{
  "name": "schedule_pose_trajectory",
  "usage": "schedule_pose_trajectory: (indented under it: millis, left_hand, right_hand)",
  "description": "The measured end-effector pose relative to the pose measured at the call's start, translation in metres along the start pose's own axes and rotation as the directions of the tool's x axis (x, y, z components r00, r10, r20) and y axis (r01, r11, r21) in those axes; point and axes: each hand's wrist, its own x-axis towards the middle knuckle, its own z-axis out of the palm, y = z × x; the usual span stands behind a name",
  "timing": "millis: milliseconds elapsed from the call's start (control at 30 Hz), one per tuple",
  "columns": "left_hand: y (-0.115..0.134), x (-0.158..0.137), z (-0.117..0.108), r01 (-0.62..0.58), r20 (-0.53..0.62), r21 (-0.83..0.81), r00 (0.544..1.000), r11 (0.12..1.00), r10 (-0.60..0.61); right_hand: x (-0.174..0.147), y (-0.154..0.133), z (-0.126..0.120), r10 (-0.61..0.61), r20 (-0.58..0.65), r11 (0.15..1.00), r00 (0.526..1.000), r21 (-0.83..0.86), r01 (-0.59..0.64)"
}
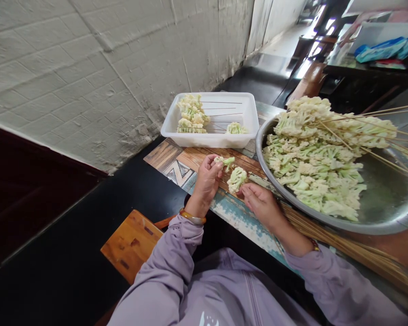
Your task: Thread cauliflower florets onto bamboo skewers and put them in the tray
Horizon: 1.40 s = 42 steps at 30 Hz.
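Note:
Pinched between the fingers of my left hand [206, 180] is a small cauliflower floret [228, 163], its pale green stem pointing right. My right hand [262, 204] is closed at the lower edge of a second, rounder cauliflower floret [237, 179]. Whether a skewer runs through that floret is hidden. The two florets are close together above the wooden-patterned table [204, 156]. Just beyond my hands stands a white plastic tub [207, 141] with skewered cauliflower [192, 113] in it. To the right, a large metal basin [391, 215] holds a heap of cauliflower florets [313, 167].
Loaded skewers [370, 129] lie across the basin and stick out over its right rim. A bundle of bare bamboo skewers [347, 246] lies along the table below the basin. A wooden stool [132, 244] is at lower left, and a whitish wall [122, 59] rises behind the tub.

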Motion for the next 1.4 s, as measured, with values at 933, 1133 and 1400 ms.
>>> schedule_pose_trajectory:
  millis: [933, 1133, 1400]
  left_hand:
    - [-0.002, -0.004, -0.001, 0.016, 0.02, 0.205, 1.0, 0.979, -0.02]
    - [-0.004, -0.004, -0.002, 0.053, 0.062, 0.192, 0.996, 0.98, -0.066]
    - [-0.001, -0.007, -0.002, 0.059, 0.084, 0.14, 0.994, 0.988, -0.072]
  right_hand:
    - [0.0, 0.014, -0.003, -0.186, -0.031, 0.946, 0.982, -0.274, 0.171]
    - [0.002, 0.014, 0.0, -0.22, -0.055, 0.93, 0.974, -0.313, 0.192]
    - [0.001, 0.009, 0.005, -0.276, -0.084, 0.884, 0.957, -0.413, 0.219]
